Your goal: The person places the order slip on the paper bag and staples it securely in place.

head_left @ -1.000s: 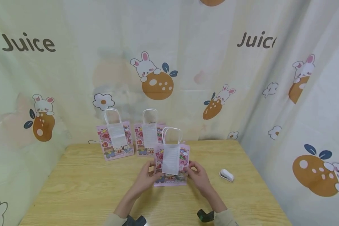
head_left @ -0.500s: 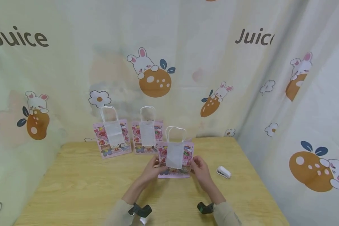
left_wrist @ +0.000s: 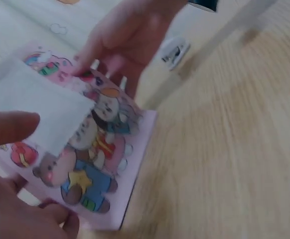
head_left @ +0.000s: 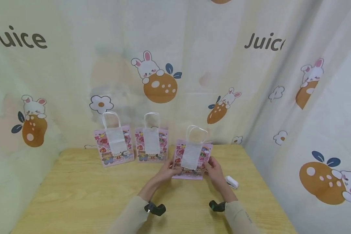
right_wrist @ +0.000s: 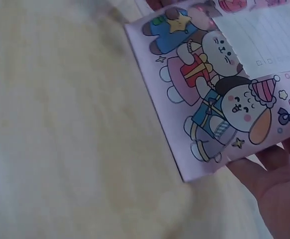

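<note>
A pink paper gift bag (head_left: 206, 153) with cartoon animals stands at the right of the table, leaning slightly. White loop handles (head_left: 196, 127) rise from its top, and a white paper slip (head_left: 191, 156) covers part of its front. My left hand (head_left: 165, 171) grips the left side, thumb over the front and fingers behind. On the opposite side, my right hand (head_left: 216, 169) holds the bag's edge. In the right wrist view, printed lines and small boxes show on the slip, and the bag's lower edge (right_wrist: 167, 144) is close over the tabletop.
Two matching bags stand at the back, one at the left (head_left: 101, 148) and one in the middle (head_left: 139, 148), each with a white slip. Right of my right hand lies a small white stapler (head_left: 232, 182). A printed curtain (head_left: 190, 81) hangs behind the wooden table (head_left: 84, 198).
Both hands have carried the bag rightward and away from me, out from in front of the middle bag. It now leans a little. The two back bags and the stapler stay in place.
</note>
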`<control>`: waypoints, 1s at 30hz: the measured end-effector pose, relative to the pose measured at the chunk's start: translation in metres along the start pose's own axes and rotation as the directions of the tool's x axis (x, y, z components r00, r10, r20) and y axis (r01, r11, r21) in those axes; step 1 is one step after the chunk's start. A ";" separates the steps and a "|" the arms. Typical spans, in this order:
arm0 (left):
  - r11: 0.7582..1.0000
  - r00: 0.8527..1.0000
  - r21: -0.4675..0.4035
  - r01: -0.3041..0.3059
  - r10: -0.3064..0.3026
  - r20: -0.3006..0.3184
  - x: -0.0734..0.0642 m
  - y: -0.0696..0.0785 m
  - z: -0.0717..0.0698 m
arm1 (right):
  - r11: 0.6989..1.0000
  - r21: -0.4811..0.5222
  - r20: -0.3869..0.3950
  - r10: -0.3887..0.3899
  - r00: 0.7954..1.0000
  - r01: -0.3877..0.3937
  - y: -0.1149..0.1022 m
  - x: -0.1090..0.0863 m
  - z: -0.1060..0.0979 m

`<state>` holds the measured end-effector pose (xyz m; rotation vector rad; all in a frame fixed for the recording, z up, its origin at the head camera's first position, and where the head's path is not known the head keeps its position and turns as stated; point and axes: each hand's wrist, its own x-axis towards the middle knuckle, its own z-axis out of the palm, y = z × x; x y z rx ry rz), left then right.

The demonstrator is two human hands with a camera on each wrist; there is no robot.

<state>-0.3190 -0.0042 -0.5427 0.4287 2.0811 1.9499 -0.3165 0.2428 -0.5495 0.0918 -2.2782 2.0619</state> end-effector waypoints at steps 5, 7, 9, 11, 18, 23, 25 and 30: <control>0.999 0.999 -0.043 -0.010 0.009 -0.038 0.023 -0.005 0.007 | 1.000 -0.009 -0.024 -0.028 0.999 0.027 -0.001 0.020 -0.005; 0.996 0.997 -0.072 -0.050 0.046 -0.057 0.032 -0.009 0.011 | 0.999 -0.016 -0.034 -0.031 0.999 0.030 0.001 0.028 -0.005; 0.994 0.996 -0.087 -0.068 0.063 -0.064 0.038 -0.013 0.014 | 1.000 -0.011 -0.057 -0.017 0.998 0.017 0.002 0.035 -0.005; 0.989 0.995 -0.123 -0.085 0.077 -0.069 0.040 -0.017 0.016 | 1.000 -0.003 -0.077 0.002 0.997 -0.002 0.003 0.040 -0.003; 0.983 0.977 -0.086 -0.162 0.147 -0.155 0.040 -0.035 0.010 | 0.996 0.063 -0.096 0.073 0.993 -0.067 0.002 0.046 0.009; 0.993 0.978 -0.063 -0.099 0.085 -0.189 0.031 -0.029 0.013 | 0.998 0.006 -0.087 0.064 0.994 -0.063 -0.001 0.047 0.015; 0.995 0.975 -0.037 -0.091 0.081 -0.208 0.023 -0.027 0.016 | 0.998 -0.011 -0.073 0.063 0.995 -0.064 -0.004 0.043 0.016; 0.994 0.980 0.102 -0.030 0.049 -0.190 -0.009 -0.028 0.021 | 0.996 -0.081 -0.095 0.029 0.995 -0.037 0.003 0.032 0.007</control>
